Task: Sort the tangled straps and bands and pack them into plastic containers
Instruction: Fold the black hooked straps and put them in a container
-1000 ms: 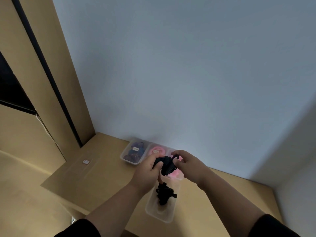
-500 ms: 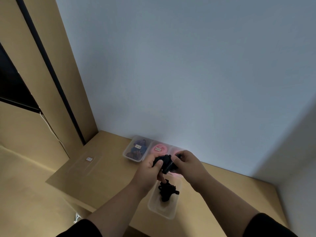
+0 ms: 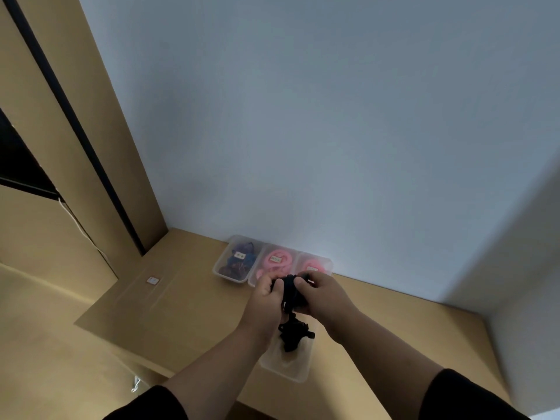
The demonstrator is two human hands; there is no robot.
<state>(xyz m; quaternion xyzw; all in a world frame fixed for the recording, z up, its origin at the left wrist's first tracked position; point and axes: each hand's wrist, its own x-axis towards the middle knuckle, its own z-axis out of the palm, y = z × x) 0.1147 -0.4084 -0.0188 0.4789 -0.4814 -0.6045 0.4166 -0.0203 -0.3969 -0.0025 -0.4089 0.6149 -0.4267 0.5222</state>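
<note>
both forearms reach forward from the bottom of the view and meet above the wooden table (image 3: pixel 188 301). the left hand (image 3: pixel 266 301) and right hand (image 3: pixel 321 294) face each other, fingers curled, each gripping the same bundle of black straps (image 3: pixel 289 291) held between them. a tail of it hangs down to a second black tangle (image 3: pixel 294 333) lying in the open clear container (image 3: pixel 286 363) right below. three more containers sit in a row against the white wall (image 3: pixel 333 131): the dark-band one (image 3: pixel 235 262) at left, then two pink-band ones (image 3: pixel 277 263), the farthest (image 3: pixel 315 265) partly behind the hands. bare tabletop stretches left toward a small tag (image 3: pixel 152 280) and right to the corner.
</note>
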